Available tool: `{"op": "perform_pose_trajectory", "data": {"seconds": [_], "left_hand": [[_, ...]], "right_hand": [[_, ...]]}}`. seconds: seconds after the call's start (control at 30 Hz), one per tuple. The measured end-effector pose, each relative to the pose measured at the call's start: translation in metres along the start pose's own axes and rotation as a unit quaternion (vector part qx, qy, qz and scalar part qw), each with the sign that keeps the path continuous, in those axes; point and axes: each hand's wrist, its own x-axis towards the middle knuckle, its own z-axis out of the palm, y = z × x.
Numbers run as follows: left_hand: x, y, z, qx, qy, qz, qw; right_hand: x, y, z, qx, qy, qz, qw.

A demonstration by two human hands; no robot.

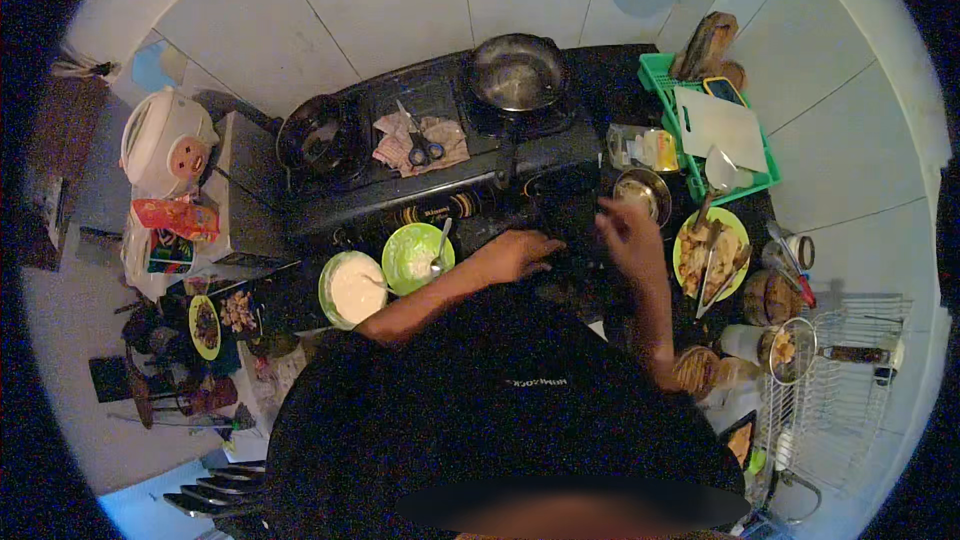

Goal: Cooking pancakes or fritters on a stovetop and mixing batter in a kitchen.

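Observation:
My left hand (521,255) hovers over the front edge of the black gas stove, fingers slightly bent; whether it holds anything is unclear. My right hand (626,229), blurred, is raised at the near side of a small metal bowl (643,191) with pale contents. Left of my left forearm stand a green bowl (409,259) with white residue and a spoon (442,244), and a green-rimmed bowl of pale batter (354,291). A frying pan (517,75) sits on the right burner, a dark wok (319,139) on the left. Between them, scissors (417,139) lie on a crumpled cloth (454,142).
At right are a green plate of food with tongs (709,255), a green basket (765,184) bearing a white cutting board (720,127), and a wire dish rack (847,390). A rice cooker (169,142) stands left; a clear package (637,146) lies behind the metal bowl.

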Motion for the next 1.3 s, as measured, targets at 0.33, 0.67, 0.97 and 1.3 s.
{"op": "perform_pose_trajectory", "data": {"seconds": [0.33, 0.67, 0.97, 1.3], "left_hand": [[-0.066, 0.072, -0.094, 0.005, 0.021, -0.145, 0.989], [-0.212, 0.097, -0.134, 0.014, 0.327, -0.389, 0.861], [-0.334, 0.07, -0.129, 0.153, 0.489, -0.55, 0.659], [-0.4, -0.005, -0.06, -0.192, 0.341, -0.648, 0.653]], "right_hand": [[0.264, -0.07, 0.086, -0.196, 0.065, -0.343, 0.916], [0.312, -0.081, 0.145, -0.196, 0.095, -0.398, 0.891], [0.033, -0.221, 0.17, 0.043, -0.366, -0.204, 0.907], [-0.056, -0.199, 0.322, -0.085, -0.453, -0.226, 0.858]]}}
